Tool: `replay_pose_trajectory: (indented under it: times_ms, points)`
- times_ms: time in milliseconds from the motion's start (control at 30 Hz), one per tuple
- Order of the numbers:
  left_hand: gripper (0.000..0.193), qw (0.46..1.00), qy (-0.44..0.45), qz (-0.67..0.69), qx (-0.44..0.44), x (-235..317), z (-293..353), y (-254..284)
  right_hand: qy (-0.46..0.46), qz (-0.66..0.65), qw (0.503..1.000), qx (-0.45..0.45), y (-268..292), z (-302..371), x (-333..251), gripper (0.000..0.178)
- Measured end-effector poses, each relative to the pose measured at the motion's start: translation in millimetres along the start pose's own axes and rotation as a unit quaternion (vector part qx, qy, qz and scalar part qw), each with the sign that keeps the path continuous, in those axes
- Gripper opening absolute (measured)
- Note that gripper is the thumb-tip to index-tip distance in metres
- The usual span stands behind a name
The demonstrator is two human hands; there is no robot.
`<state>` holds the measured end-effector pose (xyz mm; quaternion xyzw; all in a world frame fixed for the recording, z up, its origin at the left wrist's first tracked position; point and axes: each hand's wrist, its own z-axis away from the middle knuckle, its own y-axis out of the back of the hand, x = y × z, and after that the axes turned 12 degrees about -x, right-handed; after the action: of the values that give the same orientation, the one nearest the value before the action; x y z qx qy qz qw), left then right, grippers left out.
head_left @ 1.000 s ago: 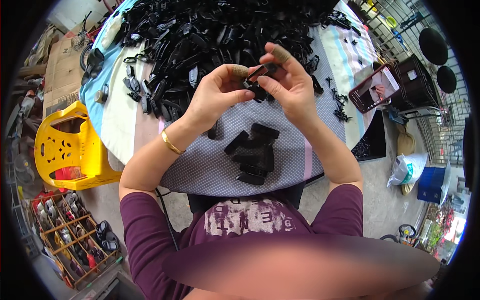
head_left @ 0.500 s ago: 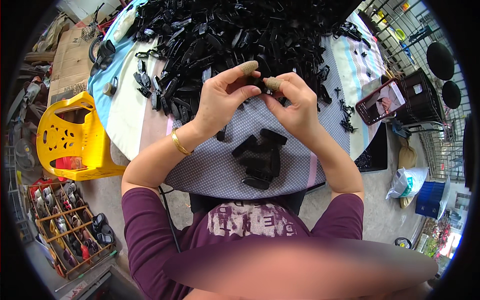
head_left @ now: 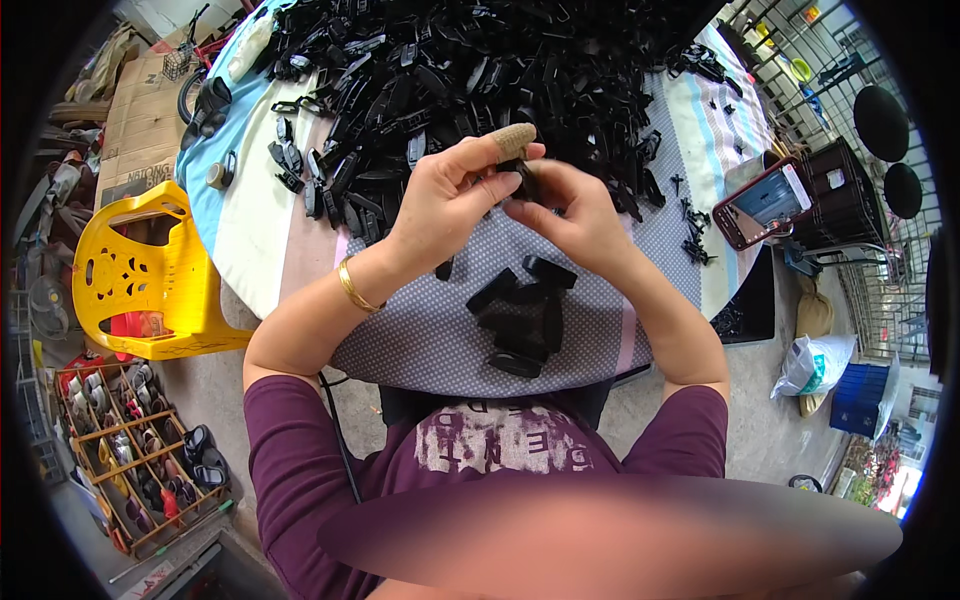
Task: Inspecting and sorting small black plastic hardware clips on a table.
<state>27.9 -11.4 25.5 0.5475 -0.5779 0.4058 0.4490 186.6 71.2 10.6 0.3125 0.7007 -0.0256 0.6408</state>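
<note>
Between my two hands is a small black plastic part, mostly hidden by the fingers. My left hand pinches it with thumb and forefinger, and a tan cover wraps that forefinger's tip. My right hand grips the part from the other side, its fingertips partly out of sight. Just beyond the hands rises a large heap of black plastic parts. Nearer to me, a small group of black oblong pieces lies on the dotted grey cloth.
A phone leans at the table's right side, near scattered tiny black parts. To the left stand a yellow plastic chair and a wooden shoe rack. A roll of tape sits on the table's left edge.
My hands have turned the black part and come closer together. The right forefinger's tan cover, visible before, no longer shows clearly. The left forefinger has shifted slightly right.
</note>
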Motion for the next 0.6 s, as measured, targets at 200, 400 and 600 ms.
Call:
replay_pose_trajectory:
  times_ms: [200,400,600]
  points:
    - [0.030,0.994,0.045,0.093,-0.045,-0.3,-1.8,8.1,0.050,0.178,0.982,0.025,2.4,1.9,-6.5,0.023]
    - [0.024,0.999,0.018,0.012,-0.043,-7.7,1.2,7.8,0.086,0.223,0.969,0.070,-5.6,5.1,3.1,0.023]
    - [0.025,0.996,0.004,-0.084,-0.038,3.0,-0.8,2.0,0.149,0.345,0.924,0.077,6.4,0.9,-2.1,0.024]
